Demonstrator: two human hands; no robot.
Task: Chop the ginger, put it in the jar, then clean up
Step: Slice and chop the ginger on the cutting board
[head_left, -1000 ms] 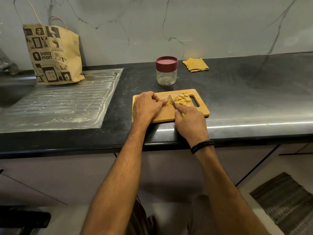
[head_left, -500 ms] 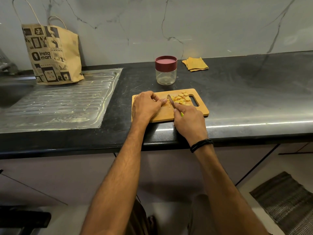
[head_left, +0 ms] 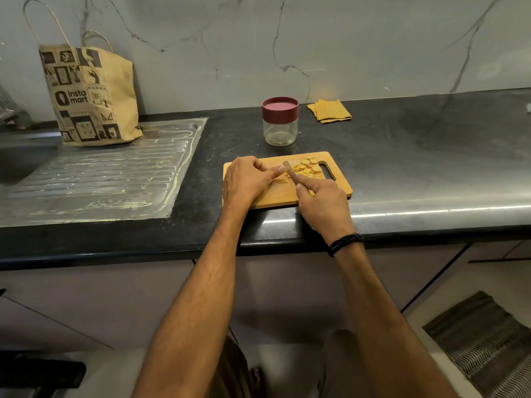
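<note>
Gripping knife [head_left: 289,171]: right hand [head_left: 323,205]; left hand [head_left: 247,182] curled, pinching ginger piece [head_left: 285,176] (mostly hidden) on board [head_left: 275,196].

One wooden cutting board [head_left: 273,195], one knife [head_left: 290,171], one lidded glass jar [head_left: 280,122], one folded yellow cloth [head_left: 329,111], one paper bag [head_left: 92,96], two hands: left hand [head_left: 247,182], right hand [head_left: 324,208]. The ginger slices [head_left: 309,168] are heaped and overlap too much to count.

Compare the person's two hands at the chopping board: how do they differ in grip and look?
The right hand grips the knife, forefinger laid along its back; the left hand holds no tool, its curled fingers pinching a mostly hidden ginger piece beside the blade. The right wrist wears a black band; the left wrist is bare. Both hands are over the wooden board, next to the cut slices.
</note>
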